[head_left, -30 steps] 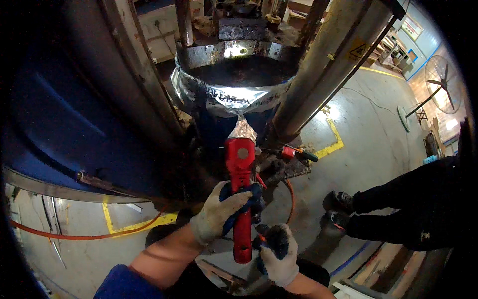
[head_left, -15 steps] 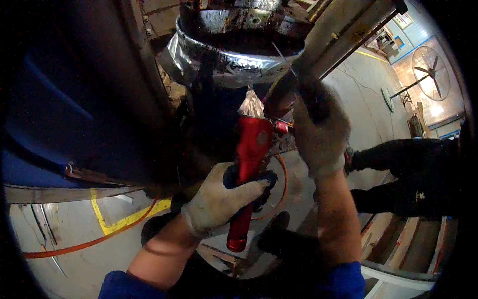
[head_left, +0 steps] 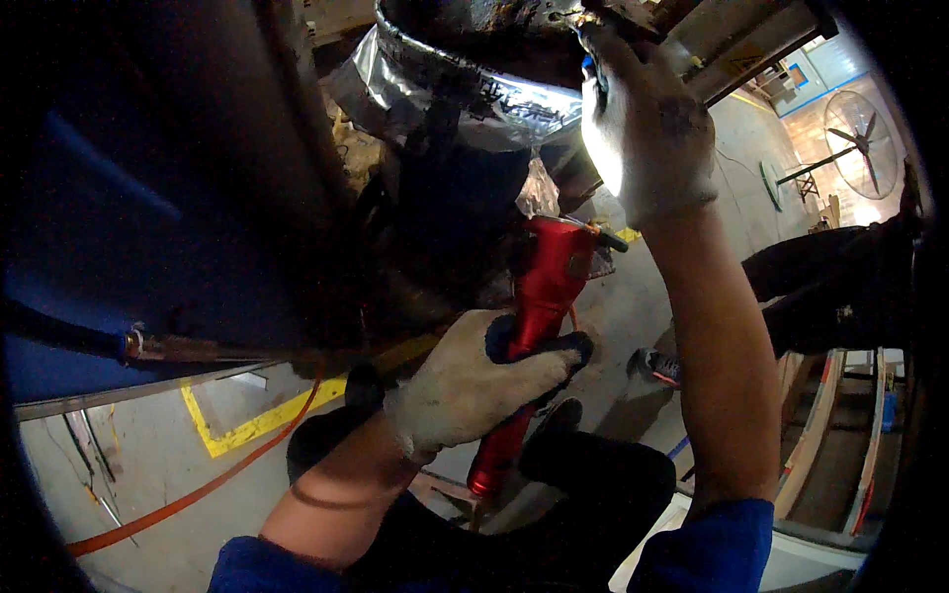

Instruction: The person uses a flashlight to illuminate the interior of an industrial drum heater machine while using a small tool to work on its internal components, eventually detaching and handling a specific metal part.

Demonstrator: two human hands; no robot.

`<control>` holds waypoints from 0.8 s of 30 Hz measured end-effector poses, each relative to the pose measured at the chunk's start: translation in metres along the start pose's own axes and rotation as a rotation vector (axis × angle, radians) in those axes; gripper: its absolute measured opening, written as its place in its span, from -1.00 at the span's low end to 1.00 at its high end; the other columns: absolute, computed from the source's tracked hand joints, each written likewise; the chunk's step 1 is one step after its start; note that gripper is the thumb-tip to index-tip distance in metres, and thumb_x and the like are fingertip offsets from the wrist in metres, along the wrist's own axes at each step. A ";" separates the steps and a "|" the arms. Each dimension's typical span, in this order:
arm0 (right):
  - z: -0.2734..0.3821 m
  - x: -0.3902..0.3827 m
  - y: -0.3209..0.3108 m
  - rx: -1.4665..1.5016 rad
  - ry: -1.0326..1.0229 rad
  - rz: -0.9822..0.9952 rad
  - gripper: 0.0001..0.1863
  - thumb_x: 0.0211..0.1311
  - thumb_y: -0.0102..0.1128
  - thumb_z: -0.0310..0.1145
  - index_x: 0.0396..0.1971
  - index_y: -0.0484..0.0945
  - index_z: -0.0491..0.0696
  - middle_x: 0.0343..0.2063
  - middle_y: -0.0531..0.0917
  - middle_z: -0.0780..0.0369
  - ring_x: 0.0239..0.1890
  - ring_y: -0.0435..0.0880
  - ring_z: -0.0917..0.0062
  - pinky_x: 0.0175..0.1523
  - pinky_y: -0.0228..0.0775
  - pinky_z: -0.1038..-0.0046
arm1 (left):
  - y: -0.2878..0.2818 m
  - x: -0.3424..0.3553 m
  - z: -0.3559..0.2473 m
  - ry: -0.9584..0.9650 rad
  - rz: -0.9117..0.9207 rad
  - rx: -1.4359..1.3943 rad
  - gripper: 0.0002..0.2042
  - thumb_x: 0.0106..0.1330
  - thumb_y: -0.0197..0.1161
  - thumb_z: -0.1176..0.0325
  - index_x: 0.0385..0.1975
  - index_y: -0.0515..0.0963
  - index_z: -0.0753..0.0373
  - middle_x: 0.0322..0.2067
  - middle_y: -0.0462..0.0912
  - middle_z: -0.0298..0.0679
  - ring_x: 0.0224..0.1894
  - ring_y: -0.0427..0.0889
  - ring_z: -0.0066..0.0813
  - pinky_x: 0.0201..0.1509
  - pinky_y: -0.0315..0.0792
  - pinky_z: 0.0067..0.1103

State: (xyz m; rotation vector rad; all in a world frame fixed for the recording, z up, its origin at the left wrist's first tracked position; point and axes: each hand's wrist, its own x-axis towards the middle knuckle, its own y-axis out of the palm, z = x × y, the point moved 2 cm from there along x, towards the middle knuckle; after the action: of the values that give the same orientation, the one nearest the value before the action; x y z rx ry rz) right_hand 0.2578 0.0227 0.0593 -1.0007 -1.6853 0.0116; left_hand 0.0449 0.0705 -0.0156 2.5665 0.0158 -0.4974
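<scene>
My left hand point(head_left: 474, 385), in a pale glove with dark palm, is closed around a long red tool point(head_left: 549, 267), tilted with its wide head uppermost. Crumpled foil point(head_left: 539, 188) sits above that head, below a foil-wrapped drum point(head_left: 460, 84) with dark residue along its rim. My right hand point(head_left: 647, 138), also gloved, is raised at the drum's right rim with fingers closed on something I cannot make out; a bit of blue shows at them.
A big blue curved body point(head_left: 148, 247) with a hose fitting point(head_left: 178, 346) fills the left. An orange hose point(head_left: 227, 474) crosses the yellow-lined floor. At right are a standing fan point(head_left: 860, 138), another person's dark legs point(head_left: 811, 277) and slatted boards point(head_left: 820, 435).
My right hand has risen from beside the red tool to the drum rim; a thin rod showed in it midway. The red tool has shifted right and tilted. The view has swung.
</scene>
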 end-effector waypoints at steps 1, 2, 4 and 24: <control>-0.003 -0.001 0.012 -0.040 0.037 0.095 -0.62 0.14 0.26 -0.41 0.00 0.55 0.10 -0.30 0.67 0.09 -0.26 0.70 0.16 -0.19 0.56 0.21 | 0.000 0.000 0.000 0.003 0.022 0.012 -0.69 0.27 0.33 0.38 -0.03 0.54 0.33 -0.33 0.65 -0.27 -0.30 0.60 -0.59 -0.19 0.50 -0.59; -0.005 0.004 0.023 -0.086 0.070 0.184 -0.62 0.14 0.25 -0.40 0.01 0.55 0.07 -0.31 0.67 0.09 -0.25 0.70 0.16 -0.18 0.57 0.20 | 0.001 -0.001 -0.002 -0.005 0.006 0.027 -0.70 0.28 0.32 0.38 -0.03 0.54 0.32 -0.35 0.65 -0.28 -0.31 0.60 -0.60 -0.20 0.50 -0.60; 0.004 0.010 0.028 -0.088 0.187 0.254 -0.66 0.19 0.24 -0.35 -0.02 0.56 -0.04 -0.33 0.69 0.08 -0.25 0.70 0.19 -0.13 0.56 0.25 | 0.002 -0.005 -0.005 -0.023 -0.035 0.057 -0.72 0.28 0.30 0.38 -0.04 0.55 0.32 -0.37 0.65 -0.30 -0.33 0.59 -0.61 -0.22 0.48 -0.61; -0.025 -0.011 -0.017 0.411 0.536 0.382 -0.76 0.23 0.21 -0.34 -0.14 0.62 -0.09 -0.26 0.72 0.09 -0.20 0.73 0.32 -0.06 0.52 0.36 | -0.002 -0.016 0.000 0.228 0.013 0.013 -0.69 0.26 0.33 0.17 -0.21 0.57 0.30 -0.44 0.63 -0.31 -0.40 0.58 -0.60 -0.28 0.48 -0.57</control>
State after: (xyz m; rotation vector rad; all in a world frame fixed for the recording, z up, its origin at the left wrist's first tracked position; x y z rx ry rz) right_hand 0.2677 -0.0059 0.0681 -0.8949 -0.9386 0.3026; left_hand 0.0298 0.0738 -0.0113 2.6212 0.0765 -0.1991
